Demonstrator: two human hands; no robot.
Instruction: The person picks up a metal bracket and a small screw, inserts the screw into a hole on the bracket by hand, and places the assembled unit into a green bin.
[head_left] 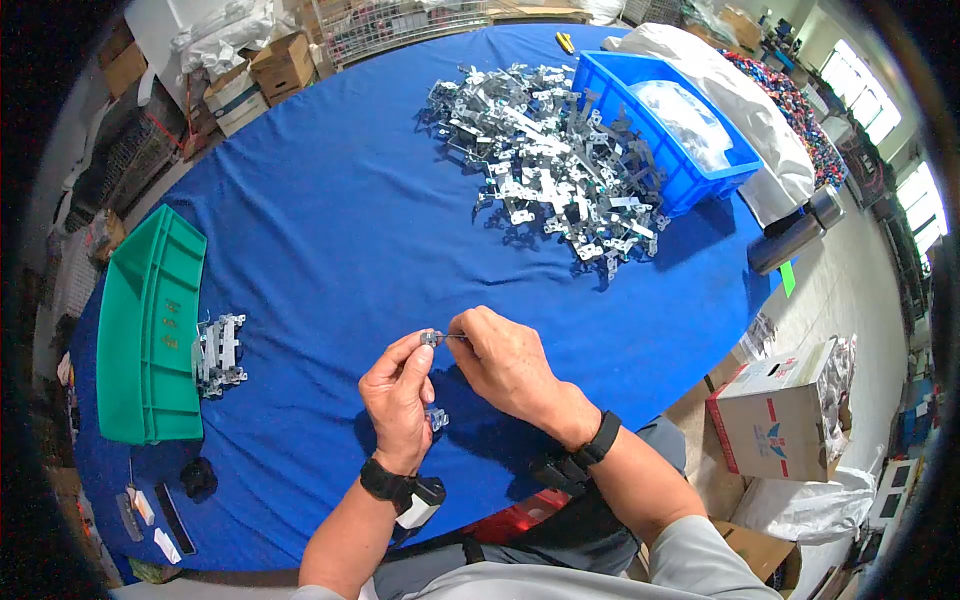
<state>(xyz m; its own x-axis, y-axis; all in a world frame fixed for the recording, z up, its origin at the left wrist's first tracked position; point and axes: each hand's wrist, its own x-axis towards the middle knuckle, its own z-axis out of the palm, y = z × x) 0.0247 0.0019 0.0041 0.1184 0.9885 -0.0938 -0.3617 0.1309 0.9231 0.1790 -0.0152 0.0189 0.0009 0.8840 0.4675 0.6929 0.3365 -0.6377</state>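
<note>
My left hand [400, 395] pinches a small grey metal part [431, 339] between thumb and forefinger; another end of metal [437, 418] shows beside its lower fingers. My right hand [508, 362] is closed just to the right, with a thin rod [455, 336] running from its fingertips to the part in my left hand. Beyond my hands lies a large heap of silvery metal brackets [550, 160]. A smaller stack of similar brackets [219, 355] rests beside the green bin at the left.
The green bin [150, 330] stands tilted at the left of the blue cloth [320, 200]. A blue crate [690, 180] holding a plastic bag is behind the heap, with a metal bottle [795, 235] at the right edge. Small items, including a black strip [175, 518], lie front left.
</note>
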